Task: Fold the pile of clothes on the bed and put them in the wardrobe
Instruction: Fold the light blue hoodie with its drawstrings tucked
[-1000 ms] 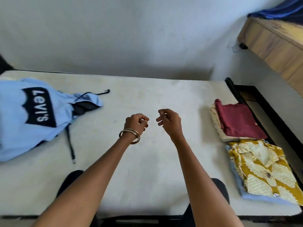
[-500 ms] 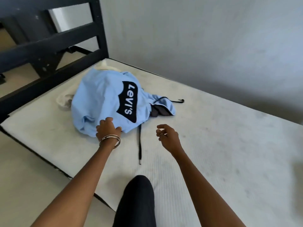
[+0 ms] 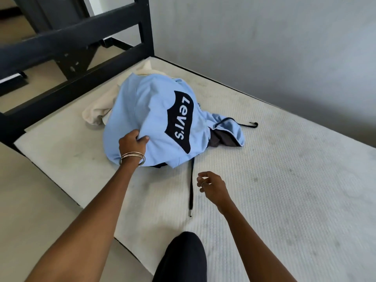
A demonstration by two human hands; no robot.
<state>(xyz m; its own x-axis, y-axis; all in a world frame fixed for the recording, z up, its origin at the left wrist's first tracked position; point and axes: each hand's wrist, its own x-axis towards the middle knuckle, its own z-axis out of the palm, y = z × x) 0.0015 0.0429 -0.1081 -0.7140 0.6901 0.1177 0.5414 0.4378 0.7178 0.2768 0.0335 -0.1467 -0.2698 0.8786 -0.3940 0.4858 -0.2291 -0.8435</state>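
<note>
A: What stays hidden in the pile?

B: Most of it. The light blue Levi's garment (image 3: 154, 119) drapes over the heap, so only an edge of the cream cloth (image 3: 99, 110) pokes out on the far left, and a dark grey piece (image 3: 218, 138) peeps from under the blue at the right. How many garments lie beneath cannot be told. The person's dark-clad knee (image 3: 183, 257) is cut off by the bottom edge.

A: And the count of what does show?

B: One blue garment, one cream, one dark grey, and two black drawstring ends: one (image 3: 191, 190) trails toward the person, the other (image 3: 244, 125) curls to the right. All sit on the white mattress (image 3: 295, 200), near the black bed frame (image 3: 77, 51).

A: The hands?

B: The left hand (image 3: 133, 142), bangles (image 3: 132, 156) at the wrist, pinches a fold of the blue fabric. The right hand (image 3: 211, 186) hovers above the mattress beside the drawstring, fingers loosely curled, holding nothing.
</note>
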